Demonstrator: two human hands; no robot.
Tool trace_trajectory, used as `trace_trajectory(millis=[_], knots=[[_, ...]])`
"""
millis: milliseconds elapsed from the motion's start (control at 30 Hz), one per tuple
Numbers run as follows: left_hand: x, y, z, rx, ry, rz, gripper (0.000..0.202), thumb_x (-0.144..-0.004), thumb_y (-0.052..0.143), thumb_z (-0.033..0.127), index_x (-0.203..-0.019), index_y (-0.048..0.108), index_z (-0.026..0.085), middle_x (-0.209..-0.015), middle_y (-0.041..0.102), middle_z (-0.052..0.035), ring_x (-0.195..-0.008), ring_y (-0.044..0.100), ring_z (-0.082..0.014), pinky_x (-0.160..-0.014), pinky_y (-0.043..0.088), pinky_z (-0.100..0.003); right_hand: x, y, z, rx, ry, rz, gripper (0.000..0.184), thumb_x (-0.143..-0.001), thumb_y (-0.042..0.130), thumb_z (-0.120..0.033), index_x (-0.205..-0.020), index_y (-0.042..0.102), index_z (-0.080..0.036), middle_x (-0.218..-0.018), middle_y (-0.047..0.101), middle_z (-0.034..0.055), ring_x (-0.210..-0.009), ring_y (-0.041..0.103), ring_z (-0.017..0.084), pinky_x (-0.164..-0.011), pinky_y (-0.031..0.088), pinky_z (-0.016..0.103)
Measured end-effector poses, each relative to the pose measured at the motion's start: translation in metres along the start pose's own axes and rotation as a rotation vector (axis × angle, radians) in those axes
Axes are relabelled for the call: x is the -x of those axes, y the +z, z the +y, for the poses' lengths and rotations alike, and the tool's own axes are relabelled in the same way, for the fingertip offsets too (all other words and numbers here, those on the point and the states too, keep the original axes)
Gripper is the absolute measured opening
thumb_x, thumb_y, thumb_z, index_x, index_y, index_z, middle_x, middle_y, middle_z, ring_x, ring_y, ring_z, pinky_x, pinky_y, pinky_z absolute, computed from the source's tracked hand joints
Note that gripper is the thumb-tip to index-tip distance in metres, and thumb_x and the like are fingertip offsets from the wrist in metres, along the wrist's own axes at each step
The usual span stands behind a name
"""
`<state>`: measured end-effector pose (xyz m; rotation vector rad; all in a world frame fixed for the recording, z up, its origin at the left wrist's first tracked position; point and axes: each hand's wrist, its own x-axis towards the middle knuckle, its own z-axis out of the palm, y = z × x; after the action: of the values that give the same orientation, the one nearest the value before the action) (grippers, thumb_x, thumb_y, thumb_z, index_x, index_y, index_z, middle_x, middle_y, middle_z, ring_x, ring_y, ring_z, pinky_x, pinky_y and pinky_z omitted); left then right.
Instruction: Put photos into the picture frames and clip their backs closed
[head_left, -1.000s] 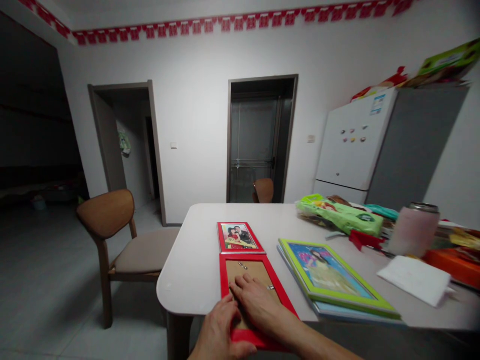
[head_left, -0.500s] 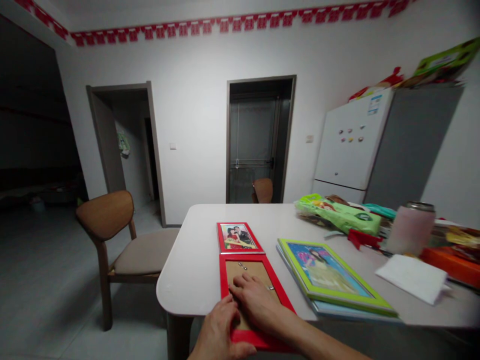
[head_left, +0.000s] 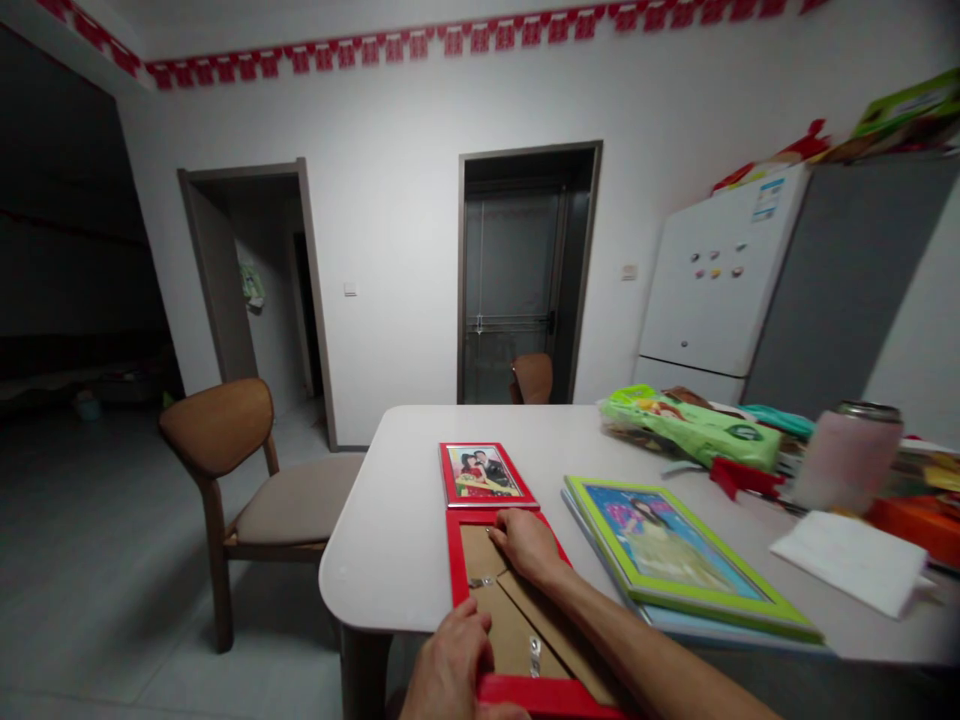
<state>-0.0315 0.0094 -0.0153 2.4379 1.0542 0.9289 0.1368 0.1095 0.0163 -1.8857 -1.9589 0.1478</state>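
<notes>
A red picture frame point(head_left: 455, 560) lies face down at the table's near edge, its brown backing board point(head_left: 480, 605) showing. On the board are small metal fittings point(head_left: 535, 655) and a slanting strip of board point(head_left: 559, 625). My left hand point(head_left: 450, 665) is closed round the frame's near left corner, thumb on the near edge. My right hand point(head_left: 529, 545) reaches across to the far end, its fingers bent together at a small metal clip; whether they pinch it is hidden. Beyond, touching or almost touching, lies a smaller red framed photo point(head_left: 484, 472) of a couple, face up.
Right of my hands, a green-framed picture point(head_left: 679, 545) lies on a blue-edged one. Farther right are a white folded paper point(head_left: 851, 560), a pink container point(head_left: 847, 455), a green package point(head_left: 694, 430) and an orange box point(head_left: 915, 530). A wooden chair point(head_left: 217, 430) stands left of the table.
My right hand has slid from the middle of the backing board to the frame's far end, uncovering fittings and the strip. My left hand stays at the near left corner. The view has shifted slightly.
</notes>
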Motion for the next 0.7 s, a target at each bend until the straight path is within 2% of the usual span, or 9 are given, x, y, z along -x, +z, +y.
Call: trace_trajectory(millis=[167,300,367,467,533,600,700], knots=[[0.002,-0.002,0.002,-0.052,-0.077,-0.077,0.063,-0.047,0.075,0.033,-0.102,0.052,0.010,-0.109,0.055,-0.0169,-0.109,0.043,-0.0310,-0.089,0.039,-0.042,-0.011,0.009,0.001,-0.002,0.094,0.036,0.022,-0.071,0.046,-0.031,-0.076,0.060,-0.014,-0.079,0.064,0.0125,-0.072,0.057,0.021,-0.056,0.034,0.026],[-0.002,-0.006,0.006,-0.143,-0.111,-0.146,0.063,-0.049,0.073,0.037,-0.103,0.051,0.012,-0.111,0.054,-0.0159,-0.109,0.044,-0.0305,-0.091,0.037,-0.044,-0.011,0.003,0.004,-0.072,0.063,0.049,0.026,-0.073,0.041,-0.031,-0.070,0.060,-0.012,-0.072,0.064,0.0126,-0.063,0.056,0.018,-0.055,0.034,0.025],[-0.008,-0.001,0.012,-0.204,-0.095,-0.162,0.055,-0.055,0.070,0.039,-0.101,0.053,0.014,-0.112,0.054,-0.0146,-0.109,0.044,-0.0300,-0.093,0.033,-0.047,-0.005,-0.005,0.006,-0.123,0.002,0.055,0.031,-0.077,0.035,-0.031,-0.069,0.059,-0.013,-0.071,0.064,0.0093,-0.062,0.056,0.016,-0.057,0.035,0.024],[-0.019,0.020,0.027,-0.279,-0.034,-0.182,0.024,-0.076,0.051,0.028,-0.098,0.055,0.017,-0.119,0.049,-0.0122,-0.114,0.039,-0.0271,-0.095,0.029,-0.048,0.011,-0.021,0.011,-0.198,-0.085,0.063,0.032,-0.077,0.033,-0.032,-0.071,0.059,-0.015,-0.072,0.064,0.0054,-0.066,0.055,0.014,-0.061,0.037,0.023],[-0.025,0.035,0.034,-0.290,-0.048,-0.227,0.023,-0.082,0.039,0.017,-0.098,0.056,0.016,-0.123,0.045,-0.0120,-0.117,0.035,-0.0254,-0.096,0.029,-0.045,0.025,-0.032,0.019,-0.329,-0.110,0.056,0.029,-0.075,0.036,-0.033,-0.071,0.059,-0.016,-0.071,0.063,0.0044,-0.066,0.055,0.015,-0.061,0.038,0.023],[-0.028,0.043,0.038,-0.261,-0.100,-0.247,0.030,-0.081,0.033,0.010,-0.099,0.055,0.015,-0.124,0.043,-0.0115,-0.118,0.033,-0.0232,-0.097,0.029,-0.041,0.038,-0.044,0.029,-0.525,-0.079,0.042,0.028,-0.072,0.040,-0.036,-0.070,0.059,-0.016,-0.068,0.062,0.0035,-0.064,0.054,0.015,-0.059,0.039,0.024],[-0.027,0.030,0.042,-0.160,-0.102,-0.245,0.037,-0.072,0.040,0.007,-0.108,0.050,0.012,-0.126,0.041,-0.0128,-0.118,0.033,-0.0234,-0.098,0.029,-0.037,0.055,-0.059,0.047,-0.789,0.099,0.078,0.028,-0.068,0.046,-0.040,-0.072,0.058,-0.015,-0.062,0.059,0.0015,-0.055,0.052,0.013,-0.050,0.038,0.023]])
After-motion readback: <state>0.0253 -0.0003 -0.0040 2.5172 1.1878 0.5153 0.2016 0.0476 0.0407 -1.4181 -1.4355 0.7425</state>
